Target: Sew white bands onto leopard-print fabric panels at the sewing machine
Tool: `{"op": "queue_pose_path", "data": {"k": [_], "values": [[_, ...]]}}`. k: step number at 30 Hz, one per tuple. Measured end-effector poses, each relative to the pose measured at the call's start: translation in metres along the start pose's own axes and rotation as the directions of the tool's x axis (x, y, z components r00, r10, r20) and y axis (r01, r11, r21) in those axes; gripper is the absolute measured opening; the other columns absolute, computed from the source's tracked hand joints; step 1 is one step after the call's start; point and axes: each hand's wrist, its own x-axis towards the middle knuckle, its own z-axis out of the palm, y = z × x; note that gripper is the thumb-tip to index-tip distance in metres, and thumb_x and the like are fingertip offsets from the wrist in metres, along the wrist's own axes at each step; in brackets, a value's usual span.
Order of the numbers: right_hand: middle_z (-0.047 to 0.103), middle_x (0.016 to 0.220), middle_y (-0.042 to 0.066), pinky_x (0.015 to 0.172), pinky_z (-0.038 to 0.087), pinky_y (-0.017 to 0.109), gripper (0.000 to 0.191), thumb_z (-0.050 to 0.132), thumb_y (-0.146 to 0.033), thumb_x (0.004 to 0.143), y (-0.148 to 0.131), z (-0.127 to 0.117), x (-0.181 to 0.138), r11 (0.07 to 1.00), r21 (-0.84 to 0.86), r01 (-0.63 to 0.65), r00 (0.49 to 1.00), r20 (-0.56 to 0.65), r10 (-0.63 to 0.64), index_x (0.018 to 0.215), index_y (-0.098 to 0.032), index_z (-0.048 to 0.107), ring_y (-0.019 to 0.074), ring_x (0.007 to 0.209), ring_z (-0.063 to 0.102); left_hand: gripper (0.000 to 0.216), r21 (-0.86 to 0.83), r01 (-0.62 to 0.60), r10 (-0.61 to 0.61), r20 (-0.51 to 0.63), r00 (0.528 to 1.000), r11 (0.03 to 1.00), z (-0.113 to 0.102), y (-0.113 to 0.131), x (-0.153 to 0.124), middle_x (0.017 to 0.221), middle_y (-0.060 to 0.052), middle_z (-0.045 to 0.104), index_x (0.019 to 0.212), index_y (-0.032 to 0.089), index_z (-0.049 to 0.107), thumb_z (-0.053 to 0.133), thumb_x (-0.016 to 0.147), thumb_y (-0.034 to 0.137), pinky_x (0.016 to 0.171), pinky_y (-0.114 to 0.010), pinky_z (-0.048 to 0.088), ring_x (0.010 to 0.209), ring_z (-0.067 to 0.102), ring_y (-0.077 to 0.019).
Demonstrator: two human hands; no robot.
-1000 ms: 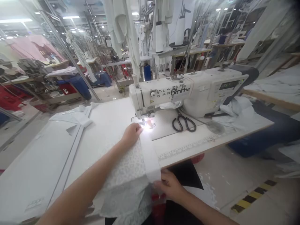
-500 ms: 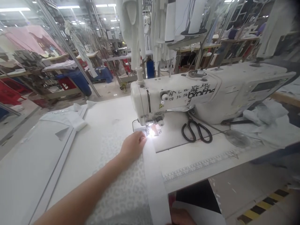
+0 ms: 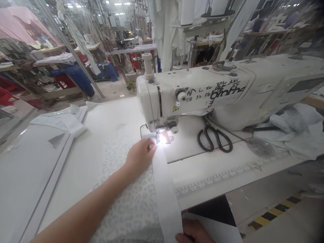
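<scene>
A white sewing machine (image 3: 187,96) stands on the table, its needle area brightly lit. Close to the presser foot, my left hand (image 3: 139,153) pinches the edge of a pale spotted fabric (image 3: 131,206) and a white fabric strip (image 3: 164,192). The strip runs from the needle down toward me over the table's front edge. At the bottom, my right hand (image 3: 193,231) grips the strip's right edge, thumb on top; part of this hand is cut off by the frame. The spotted fabric lies flat under my left forearm.
Black-handled scissors (image 3: 215,138) lie right of the needle. A ruler scale (image 3: 215,179) runs along the table's front edge. Crumpled pale cloth (image 3: 293,131) sits at the right, and folded white fabric (image 3: 32,162) at the left. Thread cones (image 3: 187,13) stand behind the machine.
The view has tipped down and come slightly nearer the machine. My right hand shows more now, its thumb on the strip's edge. My left hand keeps its pinch by the needle.
</scene>
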Motion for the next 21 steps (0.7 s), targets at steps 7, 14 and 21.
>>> {"op": "queue_pose_path", "data": {"k": [7, 14, 21], "values": [[0.056, 0.07, 0.002, 0.062, 0.04, 0.026, 0.041, 0.038, -0.048, 0.088, 0.006, 0.003, 0.0, 1.0, -0.022, 0.015, 0.999, -0.03, -0.016, 0.068, -0.018, 0.058, 0.0163, 0.067, 0.052, 0.011, 0.218, -0.358, 0.386, -0.097, 0.918, 0.908, 0.004, 0.001, -0.003, 0.108, -0.006, 0.053, 0.082, 0.018, 0.057, 0.046, 0.082, 0.015, 0.08, -0.037, 0.045, 0.099, 0.049, -0.0228], [0.062, 0.077, 0.005, 0.066, 0.042, 0.026, 0.034, 0.04, -0.041, 0.088, 0.005, -0.001, 0.0, 0.996, -0.068, 0.052, 0.999, 0.007, -0.052, 0.077, -0.018, 0.063, 0.0184, 0.072, 0.056, 0.025, 0.269, -0.465, 0.443, 0.143, 0.885, 0.843, 0.004, 0.002, -0.024, 0.106, -0.007, 0.058, 0.1, 0.019, 0.058, 0.037, 0.086, 0.015, 0.091, -0.04, 0.044, 0.104, 0.05, -0.0235], [0.058, 0.069, 0.003, 0.061, 0.04, 0.025, 0.04, 0.039, -0.045, 0.089, -0.012, -0.007, 0.008, 0.988, -0.15, 0.034, 0.999, -0.02, -0.037, 0.069, -0.019, 0.06, 0.0166, 0.065, 0.052, 0.034, 0.204, -0.435, 0.428, 0.081, 0.9, 0.877, 0.007, -0.009, -0.024, 0.125, -0.007, 0.052, 0.121, 0.016, 0.048, 0.037, 0.089, 0.021, 0.102, -0.042, 0.038, 0.12, 0.04, -0.0227]]}}
